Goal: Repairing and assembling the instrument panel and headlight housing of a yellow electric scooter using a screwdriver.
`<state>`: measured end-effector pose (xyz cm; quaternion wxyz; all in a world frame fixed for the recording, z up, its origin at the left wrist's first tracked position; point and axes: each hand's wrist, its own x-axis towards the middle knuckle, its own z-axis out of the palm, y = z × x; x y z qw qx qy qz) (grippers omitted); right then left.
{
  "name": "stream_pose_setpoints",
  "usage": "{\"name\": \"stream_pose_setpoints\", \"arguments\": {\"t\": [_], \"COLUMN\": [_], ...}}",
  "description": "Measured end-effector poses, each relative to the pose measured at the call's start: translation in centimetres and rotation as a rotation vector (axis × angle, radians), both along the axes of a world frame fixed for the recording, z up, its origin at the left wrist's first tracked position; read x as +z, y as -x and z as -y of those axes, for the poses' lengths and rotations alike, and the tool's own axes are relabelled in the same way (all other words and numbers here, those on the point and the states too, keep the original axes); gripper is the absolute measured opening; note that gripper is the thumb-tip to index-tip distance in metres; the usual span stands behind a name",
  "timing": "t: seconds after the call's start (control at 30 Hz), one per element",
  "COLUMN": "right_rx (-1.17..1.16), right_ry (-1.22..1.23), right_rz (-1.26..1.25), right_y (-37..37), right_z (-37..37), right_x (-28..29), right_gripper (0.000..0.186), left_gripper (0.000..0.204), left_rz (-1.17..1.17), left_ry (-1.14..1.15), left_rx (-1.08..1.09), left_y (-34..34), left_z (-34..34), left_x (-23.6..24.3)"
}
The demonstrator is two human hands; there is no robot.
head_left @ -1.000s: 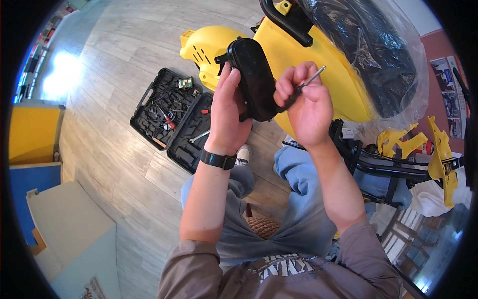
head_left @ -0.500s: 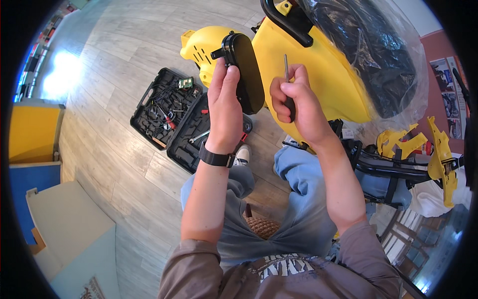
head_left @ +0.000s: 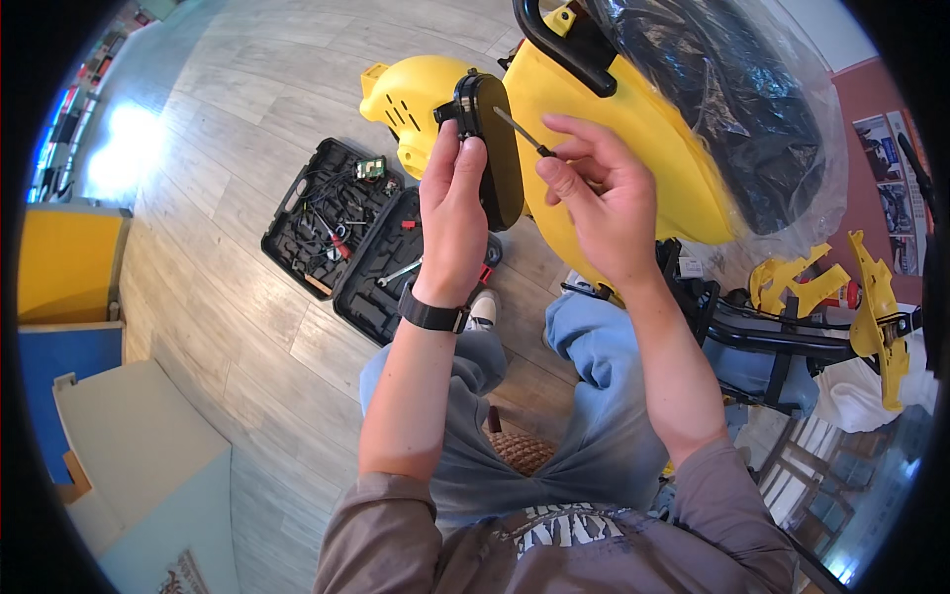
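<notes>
My left hand grips a black, oblong case by its near left side, thumb and fingers pressed along it. My right hand pinches a screwdriver between thumb and fingers, the other fingers loosely curled. Its slim metal shaft slants up and left, and the tip is at the case's upper face; whether it sits in a screw I cannot tell. Behind the case is a rounded yellow housing with slots. A large yellow body panel stands beyond my right hand.
An open black toolbox with tools, wires and a green circuit board lies on the floor. A plastic-wrapped black seat rests by the yellow panel. Right of my knee are a black frame and yellow brackets. Cabinets stand left.
The screwdriver has swung from upright to slanting left, bringing its tip to the case. My right-hand grip has loosened from a fist into a pinch. The case has shifted slightly.
</notes>
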<state>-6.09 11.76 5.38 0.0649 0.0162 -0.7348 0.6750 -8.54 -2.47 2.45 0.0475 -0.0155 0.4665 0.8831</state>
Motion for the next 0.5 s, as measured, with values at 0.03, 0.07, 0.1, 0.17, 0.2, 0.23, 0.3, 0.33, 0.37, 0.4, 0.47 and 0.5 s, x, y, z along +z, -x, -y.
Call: {"name": "stream_pose_setpoints", "arguments": {"t": [0.03, 0.07, 0.1, 0.17, 0.2, 0.23, 0.3, 0.33, 0.37, 0.4, 0.47, 0.5], "right_rx": [-0.077, -0.155, -0.157, -0.163, -0.164, -0.151, -0.139, -0.142, -0.145, -0.145, -0.095, -0.094], "right_ry": [-0.033, -0.065, -0.067, -0.023, -0.021, -0.039, -0.058, -0.011, 0.035, 0.037, 0.018, 0.019], "right_rz": [-0.151, -0.301, -0.302, -0.237, -0.237, -0.258, -0.279, -0.245, -0.211, -0.21, -0.222, -0.222], "right_y": [0.3, 0.4, 0.4, 0.2, 0.3, 0.4, 0.4, 0.3, 0.2, 0.2, 0.2, 0.2], "right_z": [-0.1, -0.2, -0.3, -0.6, -0.7, -0.9, -0.9, -0.7, -0.7, -0.7, -0.9, -0.9], "right_x": [-0.5, -0.8, -0.6, 0.0, -0.1, -0.3, -0.1, 0.2, 0.4, 0.4, 0.2, 0.1], "right_gripper": [0.028, 0.025, 0.025, 0.017, 0.017, 0.015, 0.013, 0.012, 0.01, 0.01, 0.009, 0.009], "left_gripper": [0.035, 0.036, 0.036, 0.037, 0.037, 0.037, 0.046, 0.046, 0.046, 0.046, 0.042, 0.037], "left_rz": [-0.001, 0.017, 0.035, 0.001, -0.031, -0.031, -0.038, -0.038, -0.064, -0.089, -0.074, -0.059], "left_ry": [0.003, 0.018, 0.028, 0.044, 0.065, 0.067, 0.106, 0.106, 0.137, 0.171, 0.137, 0.101], "left_rx": [0.001, 0.034, 0.064, 0.041, 0.021, 0.021, -0.008, -0.009, -0.018, -0.026, -0.001, 0.023], "left_y": [0.0, -0.1, -0.1, 0.0, 0.0, 0.0, 0.0, 0.0, 0.0, 0.0, -0.2, -0.3], "left_z": [-0.2, -0.3, -0.5, -0.4, -0.2, -0.1, 0.0, 0.0, -0.1, -0.1, -0.5, -0.6], "left_x": [0.0, 0.1, 0.1, -0.2, -0.3, -0.4, -0.4, -0.4, -0.3, -0.2, 0.2, 0.3]}}
